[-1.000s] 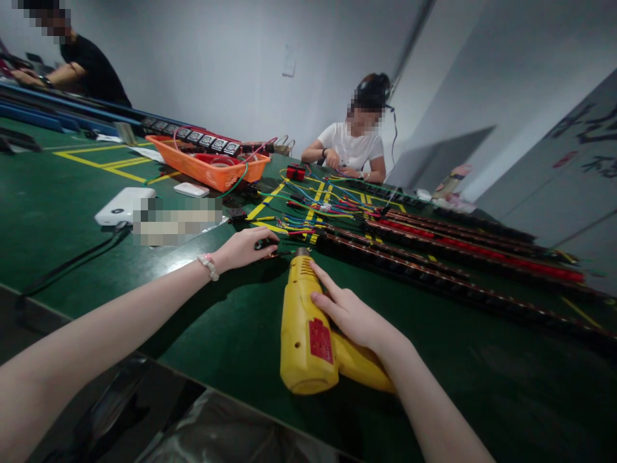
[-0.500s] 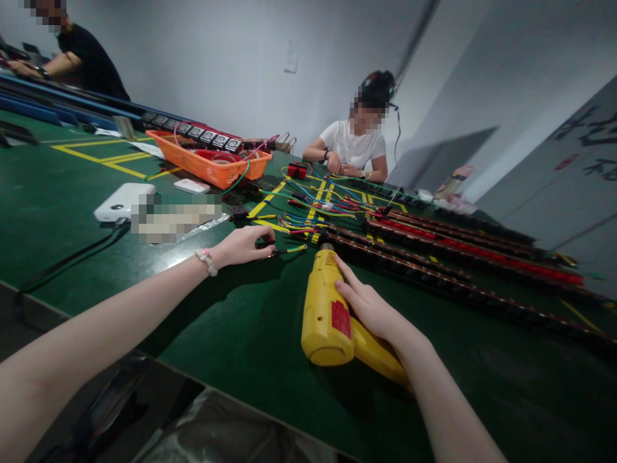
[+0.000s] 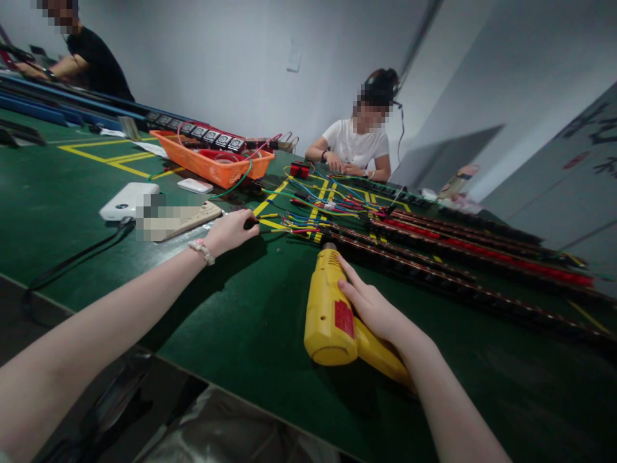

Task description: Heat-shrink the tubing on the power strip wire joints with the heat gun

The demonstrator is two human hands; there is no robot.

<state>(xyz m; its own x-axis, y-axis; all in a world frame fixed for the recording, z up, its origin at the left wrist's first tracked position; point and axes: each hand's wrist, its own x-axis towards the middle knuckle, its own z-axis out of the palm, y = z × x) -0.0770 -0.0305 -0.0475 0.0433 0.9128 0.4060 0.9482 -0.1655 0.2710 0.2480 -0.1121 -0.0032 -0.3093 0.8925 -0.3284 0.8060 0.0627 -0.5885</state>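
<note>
My right hand point(image 3: 369, 302) is wrapped round the grip of a yellow heat gun point(image 3: 328, 315). Its metal nozzle point(image 3: 330, 245) points away from me, close to the end of a long dark strip point(image 3: 400, 263). My left hand point(image 3: 234, 230), with a beaded bracelet at the wrist, has its fingertips closed on a wire with a dark end; the fingers partly hide it. A green stretch of wire point(image 3: 273, 230) shows just right of those fingertips. Beyond lie loose coloured wires point(image 3: 303, 225), some with bare-looking tips.
Left of my left hand are a beige blurred item point(image 3: 193, 218), a white box point(image 3: 129, 200) with a black cable and a small white case point(image 3: 195, 186). An orange basket point(image 3: 193, 161) stands behind. More strips point(image 3: 482, 247) lie right. One person point(image 3: 354, 145) sits opposite; another point(image 3: 99, 64) works far left.
My left hand has moved left and slightly away from me, bringing the wire from near the nozzle towards the other wire ends. My right hand and the heat gun have hardly moved.
</note>
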